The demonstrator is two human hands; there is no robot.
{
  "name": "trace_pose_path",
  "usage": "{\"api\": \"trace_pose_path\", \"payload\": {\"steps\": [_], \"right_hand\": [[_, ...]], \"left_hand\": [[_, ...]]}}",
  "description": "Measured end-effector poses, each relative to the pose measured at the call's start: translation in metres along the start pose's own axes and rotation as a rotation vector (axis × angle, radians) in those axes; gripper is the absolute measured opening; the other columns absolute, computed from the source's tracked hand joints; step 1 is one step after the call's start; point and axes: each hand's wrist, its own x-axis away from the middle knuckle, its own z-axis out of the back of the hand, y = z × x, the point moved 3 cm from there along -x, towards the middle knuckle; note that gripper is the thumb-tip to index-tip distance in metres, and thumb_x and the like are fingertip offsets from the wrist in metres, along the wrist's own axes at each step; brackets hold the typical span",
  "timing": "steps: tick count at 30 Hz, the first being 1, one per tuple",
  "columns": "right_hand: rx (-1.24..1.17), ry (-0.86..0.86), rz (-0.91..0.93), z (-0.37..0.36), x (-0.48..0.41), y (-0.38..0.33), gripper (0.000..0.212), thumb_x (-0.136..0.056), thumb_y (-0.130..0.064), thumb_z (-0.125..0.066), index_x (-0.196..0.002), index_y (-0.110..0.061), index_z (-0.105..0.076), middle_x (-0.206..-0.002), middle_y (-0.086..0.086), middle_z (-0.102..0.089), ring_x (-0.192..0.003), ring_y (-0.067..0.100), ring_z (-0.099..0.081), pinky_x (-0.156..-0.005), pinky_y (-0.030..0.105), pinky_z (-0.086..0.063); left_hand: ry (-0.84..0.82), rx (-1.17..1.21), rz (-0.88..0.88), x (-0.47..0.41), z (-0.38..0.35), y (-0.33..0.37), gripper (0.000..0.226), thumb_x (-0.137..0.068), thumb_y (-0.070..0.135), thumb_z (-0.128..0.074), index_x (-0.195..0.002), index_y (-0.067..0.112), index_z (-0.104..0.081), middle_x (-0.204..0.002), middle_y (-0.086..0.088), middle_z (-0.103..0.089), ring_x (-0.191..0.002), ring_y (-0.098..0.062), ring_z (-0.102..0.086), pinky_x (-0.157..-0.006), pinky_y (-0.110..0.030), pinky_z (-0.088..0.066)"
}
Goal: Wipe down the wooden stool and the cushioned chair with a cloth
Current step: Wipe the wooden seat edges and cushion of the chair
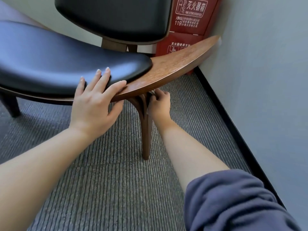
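Observation:
The cushioned chair has a black padded seat [58,64], a black backrest [113,17] and a curved wooden shell [175,65] that tapers to a tip by the wall. My left hand [95,104] rests on the front edge with straight fingers on the cushion and the thumb under the wooden rim. My right hand [158,104] is under the shell at the top of the brown front leg [145,130], fingers curled round a small pale cloth [148,108] held against the leg. Most of the cloth is hidden by the hand. No wooden stool is in view.
A red fire extinguisher box [188,22] stands in the corner behind the chair. A grey wall [258,80] with a black skirting board [233,124] runs along the right. Striped grey carpet [108,180] covers the floor. Another dark chair leg [11,105] stands at the left.

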Motion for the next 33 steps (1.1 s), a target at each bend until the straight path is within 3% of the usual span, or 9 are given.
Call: {"api": "trace_pose_path", "payload": {"steps": [5,11,14,17,21,24,26,30,33], "right_hand": [[-0.082,0.032,0.098,-0.005,0.025,0.009,0.03,-0.095,-0.001,-0.044,-0.123,0.002,-0.057,-0.109,0.004,-0.038,-0.098,0.018,-0.049,-0.087,0.022,-0.041],[0.011,0.037,0.165,-0.005,-0.001,-0.005,0.022,-0.091,0.005,-0.046,-0.099,0.009,-0.066,-0.106,0.007,-0.038,-0.095,0.022,-0.047,-0.082,0.01,-0.027],[-0.037,0.029,0.239,-0.007,0.023,-0.004,0.02,-0.093,0.0,-0.05,-0.1,0.0,-0.068,-0.108,0.004,-0.041,-0.094,0.014,-0.047,-0.087,0.016,-0.036],[-0.155,0.031,0.181,-0.004,0.033,0.011,0.019,-0.097,-0.006,-0.051,-0.11,0.0,-0.064,-0.103,-0.001,-0.042,-0.097,0.016,-0.053,-0.089,0.025,-0.045],[-0.147,0.059,0.013,-0.006,0.011,0.007,0.025,-0.096,0.0,-0.045,-0.114,0.007,-0.06,-0.105,0.003,-0.039,-0.099,0.018,-0.05,-0.083,0.015,-0.037],[-0.121,0.034,0.274,-0.01,0.034,0.003,0.027,-0.092,0.0,-0.046,-0.109,-0.003,-0.066,-0.107,0.004,-0.04,-0.099,0.024,-0.052,-0.09,0.033,-0.047],[-0.172,0.023,0.298,-0.009,0.043,0.01,0.027,-0.092,-0.004,-0.049,-0.111,-0.011,-0.067,-0.107,0.0,-0.041,-0.099,0.03,-0.055,-0.09,0.045,-0.051],[-0.143,0.094,0.153,-0.006,0.019,0.006,0.022,-0.094,0.0,-0.048,-0.108,0.005,-0.064,-0.105,0.006,-0.041,-0.099,0.02,-0.05,-0.088,0.02,-0.041],[-0.126,0.072,0.284,-0.009,0.037,0.003,0.027,-0.092,0.004,-0.048,-0.11,0.0,-0.067,-0.108,0.008,-0.041,-0.1,0.018,-0.049,-0.094,0.025,-0.042]], "left_hand": [[0.084,0.013,0.019,0.002,-0.003,0.001,0.046,-0.091,0.04,-0.047,-0.133,0.023,-0.057,-0.148,-0.015,-0.044,-0.139,-0.033,-0.039,-0.114,-0.057,-0.024],[0.098,0.011,0.037,0.001,-0.004,0.002,0.048,-0.09,0.042,-0.046,-0.13,0.021,-0.06,-0.148,-0.013,-0.045,-0.139,-0.032,-0.04,-0.114,-0.057,-0.023],[0.106,0.007,0.043,0.001,-0.004,0.002,0.048,-0.09,0.043,-0.045,-0.129,0.02,-0.061,-0.148,-0.013,-0.046,-0.138,-0.032,-0.041,-0.114,-0.057,-0.024],[0.102,0.008,0.05,0.002,-0.004,0.003,0.048,-0.089,0.044,-0.045,-0.128,0.021,-0.061,-0.148,-0.013,-0.045,-0.139,-0.032,-0.04,-0.115,-0.057,-0.023],[0.107,0.003,0.049,0.002,-0.004,0.003,0.047,-0.09,0.043,-0.046,-0.128,0.02,-0.061,-0.147,-0.013,-0.046,-0.139,-0.031,-0.04,-0.115,-0.057,-0.023],[0.108,-0.007,0.051,0.001,-0.005,0.003,0.047,-0.09,0.044,-0.046,-0.128,0.021,-0.061,-0.148,-0.013,-0.046,-0.139,-0.031,-0.04,-0.114,-0.057,-0.023],[0.11,-0.004,0.056,0.001,-0.005,0.003,0.048,-0.09,0.045,-0.045,-0.129,0.021,-0.061,-0.148,-0.013,-0.046,-0.139,-0.031,-0.04,-0.115,-0.057,-0.023],[0.119,-0.007,0.053,0.002,-0.006,0.003,0.048,-0.09,0.046,-0.045,-0.128,0.021,-0.061,-0.148,-0.013,-0.046,-0.139,-0.031,-0.04,-0.115,-0.056,-0.023],[0.121,0.002,0.054,0.001,-0.006,0.004,0.049,-0.09,0.046,-0.046,-0.128,0.02,-0.061,-0.147,-0.013,-0.046,-0.139,-0.031,-0.04,-0.115,-0.056,-0.023]]}}
